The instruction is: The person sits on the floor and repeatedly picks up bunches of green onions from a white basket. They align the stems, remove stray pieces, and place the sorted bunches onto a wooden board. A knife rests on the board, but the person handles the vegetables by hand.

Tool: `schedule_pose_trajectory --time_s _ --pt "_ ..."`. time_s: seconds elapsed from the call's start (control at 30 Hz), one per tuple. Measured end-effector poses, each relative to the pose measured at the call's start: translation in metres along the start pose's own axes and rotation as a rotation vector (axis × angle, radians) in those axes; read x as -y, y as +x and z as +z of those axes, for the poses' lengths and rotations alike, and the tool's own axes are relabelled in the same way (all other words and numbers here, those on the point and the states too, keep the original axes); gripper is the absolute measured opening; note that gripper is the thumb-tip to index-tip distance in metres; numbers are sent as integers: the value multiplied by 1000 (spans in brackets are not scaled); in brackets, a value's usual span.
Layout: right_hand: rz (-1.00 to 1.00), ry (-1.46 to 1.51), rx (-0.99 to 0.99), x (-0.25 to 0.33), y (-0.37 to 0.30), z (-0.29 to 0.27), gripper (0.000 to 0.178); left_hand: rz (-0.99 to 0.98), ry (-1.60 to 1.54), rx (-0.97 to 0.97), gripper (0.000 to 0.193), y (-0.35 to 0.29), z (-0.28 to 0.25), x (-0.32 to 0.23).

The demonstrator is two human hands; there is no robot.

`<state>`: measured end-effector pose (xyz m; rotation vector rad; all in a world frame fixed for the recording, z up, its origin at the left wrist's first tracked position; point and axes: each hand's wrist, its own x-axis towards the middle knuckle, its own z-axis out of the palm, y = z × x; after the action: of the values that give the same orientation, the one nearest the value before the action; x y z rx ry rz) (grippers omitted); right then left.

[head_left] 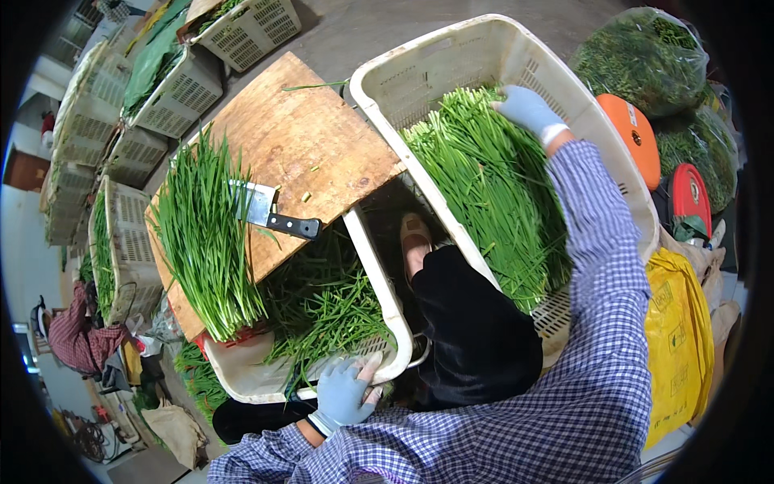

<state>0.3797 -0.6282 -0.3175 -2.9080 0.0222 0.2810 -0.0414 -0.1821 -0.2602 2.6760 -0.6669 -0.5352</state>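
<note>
My right hand (530, 111), in a pale blue glove, lies on the pale cut ends of the garlic chives (492, 189) in the large white crate (451, 44) at right. Its fingers look stretched out rather than wrapped round a bunch. Lower down, my left hand (345, 394), gloved likewise with bare fingertips, grips the near rim of a second white crate (395, 343). Loose green trimmings (330, 310) fill that one. Across it rests a wooden board (298, 145), bearing a bunch of chives (201, 234) and a cleaver (274, 211) with a black handle.
Stacked white crates (165, 97) stand at far left, where another person (81, 331) in a checked shirt bends down. To the right are clear bags of greens (645, 60), an orange stool (629, 137), a red round object (691, 198) and a yellow bag (677, 339). My foot (414, 238) is between the crates.
</note>
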Motion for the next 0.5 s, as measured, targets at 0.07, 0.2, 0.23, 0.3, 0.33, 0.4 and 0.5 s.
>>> schedule_pose_trajectory --time_s 0.07,0.2,0.23,0.3,0.33,0.4,0.5 --pt "9 29 -56 21 50 22 67 3 -9 -26 64 0 10 4" --pt "63 -123 -242 45 100 76 79 -24 82 70 69 0 12 6" --pt "140 -100 -198 51 107 87 96 -35 87 87 70 0 11 6" --pt "201 26 -19 69 109 105 102 -59 97 107 72 2 10 2" --pt "246 90 67 71 103 110 104 -61 109 104 72 3 10 2" --pt "356 186 77 78 90 117 106 -63 133 94 73 0 13 0" --pt "217 326 -16 61 94 110 94 -94 128 146 71 1 10 0"
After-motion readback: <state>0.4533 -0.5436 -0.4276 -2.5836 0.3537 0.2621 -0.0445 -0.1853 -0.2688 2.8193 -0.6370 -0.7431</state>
